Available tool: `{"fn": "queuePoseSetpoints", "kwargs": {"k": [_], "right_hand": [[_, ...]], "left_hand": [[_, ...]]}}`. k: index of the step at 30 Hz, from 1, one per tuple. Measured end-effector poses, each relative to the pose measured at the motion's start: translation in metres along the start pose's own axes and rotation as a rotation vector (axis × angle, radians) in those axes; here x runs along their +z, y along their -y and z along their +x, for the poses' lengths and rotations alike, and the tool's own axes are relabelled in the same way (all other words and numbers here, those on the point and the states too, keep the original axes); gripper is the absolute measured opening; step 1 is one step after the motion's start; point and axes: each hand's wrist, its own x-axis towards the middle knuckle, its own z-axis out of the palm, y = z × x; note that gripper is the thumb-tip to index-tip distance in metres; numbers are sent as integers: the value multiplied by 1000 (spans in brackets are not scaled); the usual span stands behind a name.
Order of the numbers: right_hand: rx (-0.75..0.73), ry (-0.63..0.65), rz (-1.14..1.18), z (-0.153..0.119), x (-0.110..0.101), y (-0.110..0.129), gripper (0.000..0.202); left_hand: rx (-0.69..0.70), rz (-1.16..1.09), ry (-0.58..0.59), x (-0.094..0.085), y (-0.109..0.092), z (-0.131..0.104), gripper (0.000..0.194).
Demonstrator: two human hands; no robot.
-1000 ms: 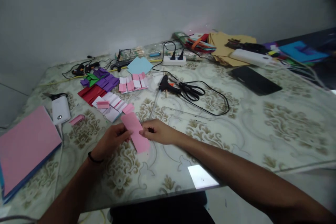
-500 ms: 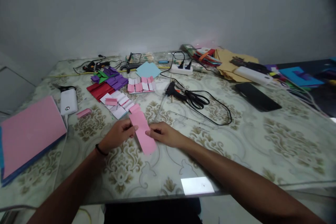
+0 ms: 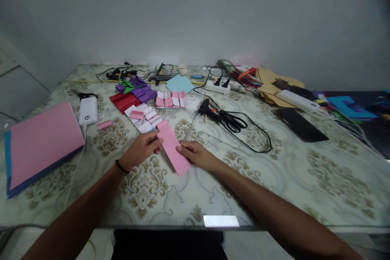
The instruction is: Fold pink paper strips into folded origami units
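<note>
A pink paper strip (image 3: pixel 173 150) is held slantwise just above the patterned tablecloth. My left hand (image 3: pixel 143 149) pinches its left edge near the top, and my right hand (image 3: pixel 195 153) grips the right edge lower down. Beyond the strip's upper end lie white and pink folded papers (image 3: pixel 148 118), with a small pink folded piece (image 3: pixel 163 125) at their near corner. Another small pink folded piece (image 3: pixel 105 124) rests alone to the left. A black glue gun (image 3: pixel 210 109) with a coiled cord stands on the table to the right of the papers.
On the left are a pink paper stack (image 3: pixel 45 142) and a white power bank (image 3: pixel 88 110) with its cable. Red folded paper (image 3: pixel 124 100), purple folded paper (image 3: pixel 146 94) and light blue sheets (image 3: pixel 179 84) lie farther back. A power strip (image 3: pixel 217 86) and a dark phone-like slab (image 3: pixel 301 125) are to the right.
The camera view has shifted, so the whole table sits slightly farther right. Both hands still hold the pink paper strip, with little change in their grip.
</note>
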Motion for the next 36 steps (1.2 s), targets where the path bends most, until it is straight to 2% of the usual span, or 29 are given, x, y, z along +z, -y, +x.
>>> {"fn": "queuePoseSetpoints", "kwargs": {"k": [5,10,14,20,24,30,36], "right_hand": [[-7,-37,92,3,0,-5,45],[-15,-64,103,3,-1,-6,42],[-2,-1,76,2,-1,-3,43],[-16,56,101,2,-1,-2,47],[18,22,120,3,-2,-1,50],[20,24,161,3,-1,-3,45],[-32,-37,250,5,2,-10,41]], "left_hand": [[4,77,-21,-3,-2,-2,33],[-21,92,-27,-4,8,1,35],[-13,78,-33,-5,12,3,34],[1,53,-38,-5,4,1,32],[0,36,31,-4,2,0,31],[-23,57,-23,-2,5,0,31],[-44,44,-36,-2,7,1,32]]}}
